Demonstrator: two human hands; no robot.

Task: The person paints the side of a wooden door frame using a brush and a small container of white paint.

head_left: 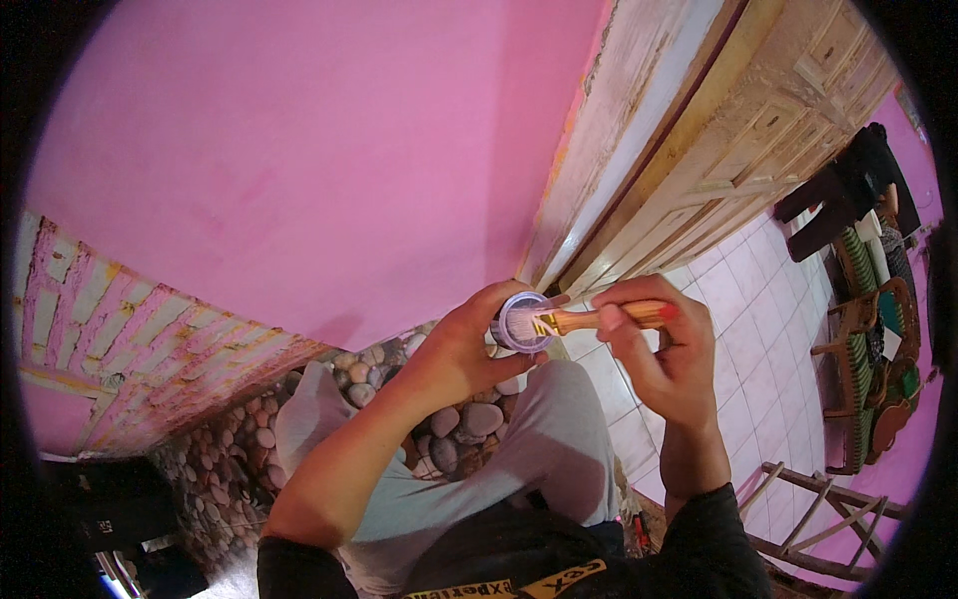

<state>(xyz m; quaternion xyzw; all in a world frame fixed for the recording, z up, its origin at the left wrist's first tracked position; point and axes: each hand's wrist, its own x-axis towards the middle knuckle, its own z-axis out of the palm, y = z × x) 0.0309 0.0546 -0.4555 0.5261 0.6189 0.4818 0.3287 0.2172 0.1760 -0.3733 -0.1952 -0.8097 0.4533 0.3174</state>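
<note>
My left hand (467, 344) is wrapped round a small round container (522, 344) with a pale rim, held above my knees. In my right hand (664, 344) is a paintbrush (589, 318), its wooden handle pinched between thumb and fingers and its end marked red. The brush lies nearly level, with its pale bristles over the mouth of the container. Whether the bristles touch what is inside, I cannot make out. The grey trousers on my legs (569, 419) show just below both hands.
A pink wall (299, 170) rises ahead, ending at a worn white door frame (639, 130) and a wooden panelled door (738, 140). Pebble-patterned flooring (239, 439) lies at left, white tiles (728, 299) at right. A wooden ladder (818, 519) and chairs (858, 349) stand at right.
</note>
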